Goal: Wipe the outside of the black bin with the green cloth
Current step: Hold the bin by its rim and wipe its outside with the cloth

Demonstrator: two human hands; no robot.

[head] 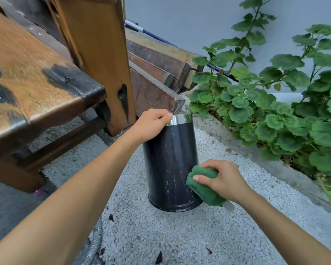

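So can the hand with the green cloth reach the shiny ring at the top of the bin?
Probably yes. The right hand presses the green cloth low on the black bin, and the wall up to the shiny ring is bare. The left hand only grips the ring's left side.

Both forearms are bare to the frame edge, no sleeves visible, and the left hand (151,124) and right hand (221,178) beside the bin (168,165) wear no gloves or rings.
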